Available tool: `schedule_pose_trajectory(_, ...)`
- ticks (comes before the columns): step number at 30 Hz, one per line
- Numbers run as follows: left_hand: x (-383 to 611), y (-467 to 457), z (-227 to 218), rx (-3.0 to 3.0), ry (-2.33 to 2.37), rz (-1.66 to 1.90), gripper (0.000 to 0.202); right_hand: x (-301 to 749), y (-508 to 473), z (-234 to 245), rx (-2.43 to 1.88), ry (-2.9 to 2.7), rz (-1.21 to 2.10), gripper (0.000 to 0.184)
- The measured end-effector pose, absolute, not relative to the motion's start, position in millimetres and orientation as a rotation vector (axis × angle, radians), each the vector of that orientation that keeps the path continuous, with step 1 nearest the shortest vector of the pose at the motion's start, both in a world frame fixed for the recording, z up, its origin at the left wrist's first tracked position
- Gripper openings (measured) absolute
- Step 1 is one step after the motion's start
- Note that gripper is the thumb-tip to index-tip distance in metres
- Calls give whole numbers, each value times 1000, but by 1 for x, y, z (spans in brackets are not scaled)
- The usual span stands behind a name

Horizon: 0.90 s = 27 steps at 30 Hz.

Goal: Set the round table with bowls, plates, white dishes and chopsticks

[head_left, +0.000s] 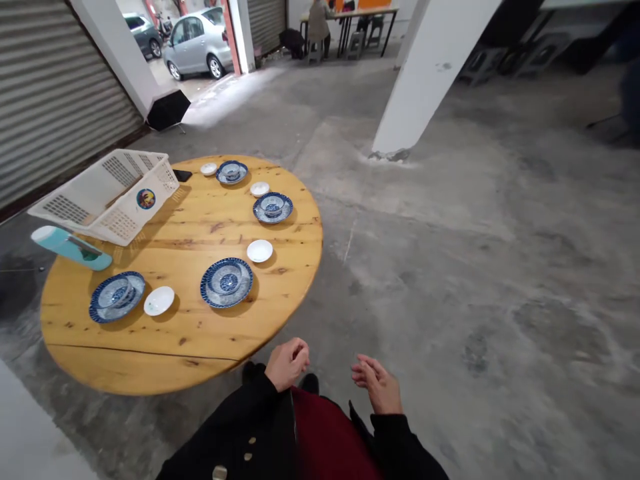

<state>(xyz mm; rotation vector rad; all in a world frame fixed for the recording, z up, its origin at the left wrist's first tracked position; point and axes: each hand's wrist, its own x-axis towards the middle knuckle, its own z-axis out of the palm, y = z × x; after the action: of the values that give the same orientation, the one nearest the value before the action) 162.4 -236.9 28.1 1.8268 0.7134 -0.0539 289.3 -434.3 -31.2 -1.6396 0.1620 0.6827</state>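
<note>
My left hand [289,363] hovers by the near edge of a round wooden table [200,360], its fingers loosely curled with nothing visible in them. To its right, my right hand [379,385] is in the air in front of my body, fingers partly stretched and holding nothing. Nearest to my left hand on the table is a blue-patterned plate [242,298] with a bowl [229,280] on it. A small white dish [259,251] lies just beyond it. Several similar settings follow the table's rim, including a plate [100,312] at the left beside another white dish [159,301].
A white plastic basket [125,223] and a light-blue bottle [75,248] are on the table's left side, with a dark flat object [183,175] behind. A white pillar [405,100] rises from the concrete floor. A person [319,27] sits at a far table; a black umbrella [168,109] lies open.
</note>
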Motion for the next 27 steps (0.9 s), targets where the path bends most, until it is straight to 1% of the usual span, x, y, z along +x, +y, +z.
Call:
schedule_pose_trajectory(5, 214, -259, 41, 1937, 656, -174, 21, 326, -478, -50, -1560, 326, 685, 70)
schedule_pose_trajectory(9, 259, -260, 42, 1934, 734, -192, 23, 351, -464, -56, -1528, 299, 782, 73)
schedule_pose_trajectory(13, 322, -254, 33, 1930, 724, -220, 25, 394, -443, -56, -1565, 162, 844, 72)
schedule_pose_trajectory(19, 445, -221, 24, 1900, 698, -162, 23, 514, -435, -56, -1657, 212, 841, 77)
schedule_pose_trajectory(23, 522, -192, 35, 1888, 702, -105, 22, 601, -433, -45, -1656, 267, 757, 69)
schedule_pose_trajectory(27, 576, -174, 44, 1876, 714, -128, 19, 665, -432, -43, -1630, 264, 741, 65)
